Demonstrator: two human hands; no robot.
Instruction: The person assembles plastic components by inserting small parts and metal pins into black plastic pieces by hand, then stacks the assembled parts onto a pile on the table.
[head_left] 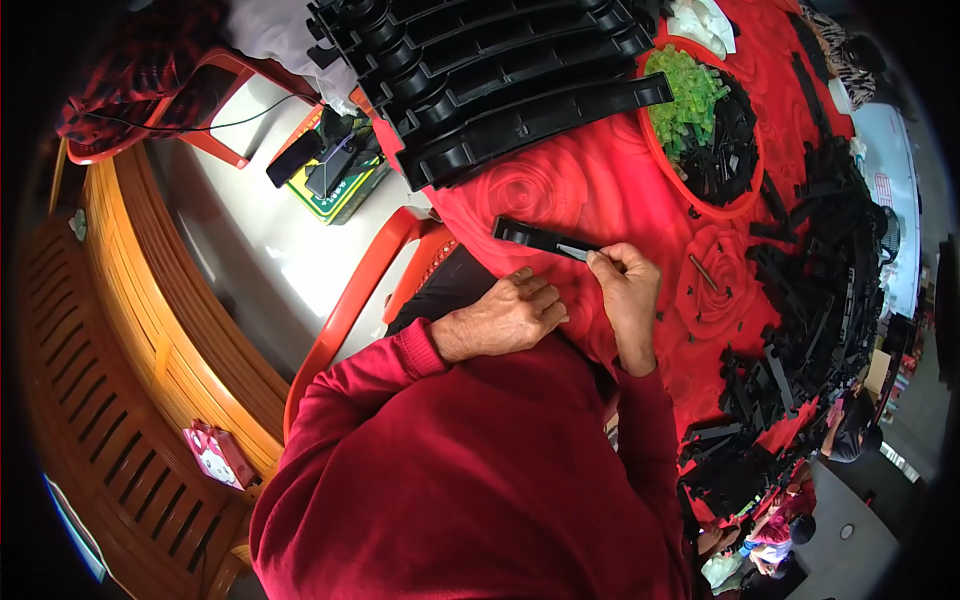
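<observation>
My right hand (625,285) pinches one end of a long black plastic strip (535,236) that lies on the red rose-patterned tablecloth (560,185). A pale patch shows on the strip right at my fingertips. My left hand (512,315) rests on the cloth just left of it, fingers loosely curled, holding nothing. Both arms are in red sleeves.
A stack of long curved black plastic parts (490,70) fills the far left of the table. A red basin (705,125) holds green and black small pieces. A heap of black parts (815,290) lies to the right. Red plastic chairs (350,300) and a wooden bench (150,330) stand on the left.
</observation>
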